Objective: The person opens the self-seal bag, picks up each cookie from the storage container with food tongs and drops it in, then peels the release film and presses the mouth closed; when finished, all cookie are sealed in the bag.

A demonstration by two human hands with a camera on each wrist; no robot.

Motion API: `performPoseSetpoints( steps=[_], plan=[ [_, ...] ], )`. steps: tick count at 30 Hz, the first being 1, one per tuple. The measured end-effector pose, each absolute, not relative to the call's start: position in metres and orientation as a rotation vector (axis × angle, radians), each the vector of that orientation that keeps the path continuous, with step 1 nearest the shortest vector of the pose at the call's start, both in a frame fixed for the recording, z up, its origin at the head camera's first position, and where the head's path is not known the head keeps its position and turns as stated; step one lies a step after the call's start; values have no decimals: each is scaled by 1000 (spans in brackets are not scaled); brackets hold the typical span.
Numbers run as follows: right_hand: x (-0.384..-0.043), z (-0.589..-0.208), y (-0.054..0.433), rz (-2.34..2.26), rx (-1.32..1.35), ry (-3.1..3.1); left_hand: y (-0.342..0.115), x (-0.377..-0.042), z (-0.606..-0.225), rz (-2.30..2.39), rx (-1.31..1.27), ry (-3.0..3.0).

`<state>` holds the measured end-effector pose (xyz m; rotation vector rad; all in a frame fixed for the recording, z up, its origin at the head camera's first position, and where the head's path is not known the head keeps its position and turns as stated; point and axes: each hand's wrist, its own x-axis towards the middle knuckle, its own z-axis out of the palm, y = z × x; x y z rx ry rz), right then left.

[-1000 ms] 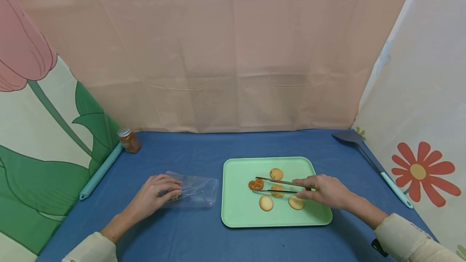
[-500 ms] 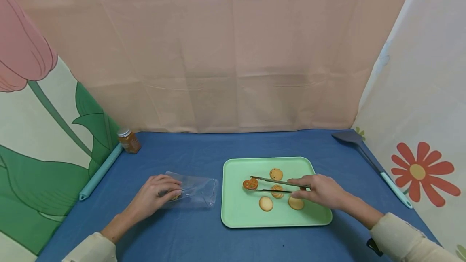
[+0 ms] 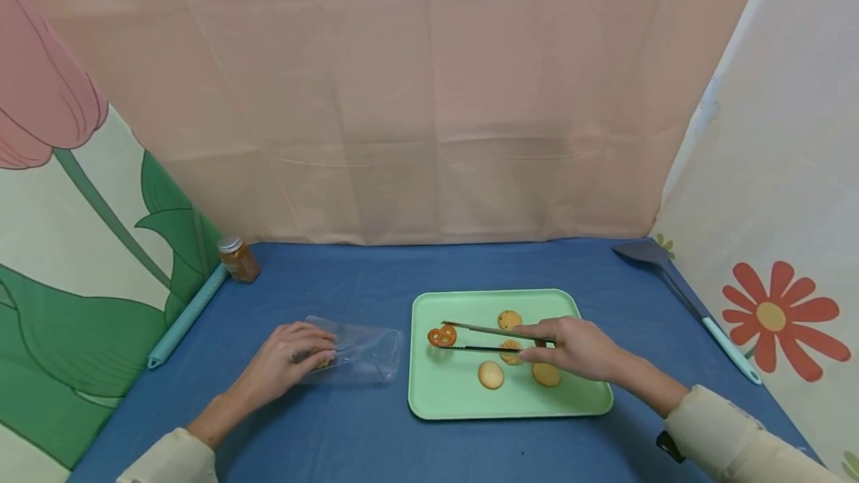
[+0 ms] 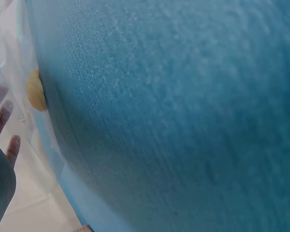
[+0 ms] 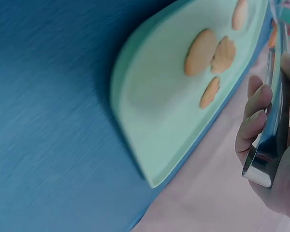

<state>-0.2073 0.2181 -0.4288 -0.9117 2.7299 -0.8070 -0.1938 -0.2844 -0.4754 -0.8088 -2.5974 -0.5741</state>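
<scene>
My right hand [image 3: 577, 349] grips metal tongs [image 3: 483, 329] over the pale green tray [image 3: 429, 393]. Between the tong tips sits a pretzel [image 3: 441, 335], over the left part of the tray. Several cookies lie on the tray, among them a plain round cookie [image 3: 491, 375] and a speckled cookie [image 3: 509, 320]. To the left, my left hand [image 3: 288, 360] holds the end of a clear plastic bag [image 3: 369, 352] close over the blue cloth. A cookie [image 4: 36, 90] shows inside the bag in the left wrist view, with fingers [image 4: 5, 113] seen through the film.
A spice jar [image 3: 238, 259] with a metal lid stands at the back left, by a light blue roll [image 3: 188, 315]. Along the right edge lies a spatula [image 3: 678, 289] with a dark head. A beige cloth [image 3: 429, 133] hangs behind the table.
The right hand has moved left across the tray, carrying the tongs and the pretzel from near the cookies towards the tray's left edge. The left hand and the bag have stayed put.
</scene>
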Motion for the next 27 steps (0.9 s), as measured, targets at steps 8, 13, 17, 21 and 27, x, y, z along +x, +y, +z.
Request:
performPoseSetpoints(
  steps=[8, 13, 17, 21, 27],
  plan=[
    [-207, -425, 198, -834, -1001, 2696, -284, -194, -476, -580, -814, -2589],
    [-206, -423, 187, -819, -1063, 2704, -285, -194, -476, -582, -808, -2592],
    [-206, -424, 180, -839, -1094, 2678, -286, -193, -476, -581, -805, -2600],
    [-208, -426, 173, -836, -1137, 2663, -286, -193, -476, -582, -804, -2604],
    [-211, -425, 160, -787, -1141, 2667, -286, -192, -475, -581, -799, -2603]
  ],
)
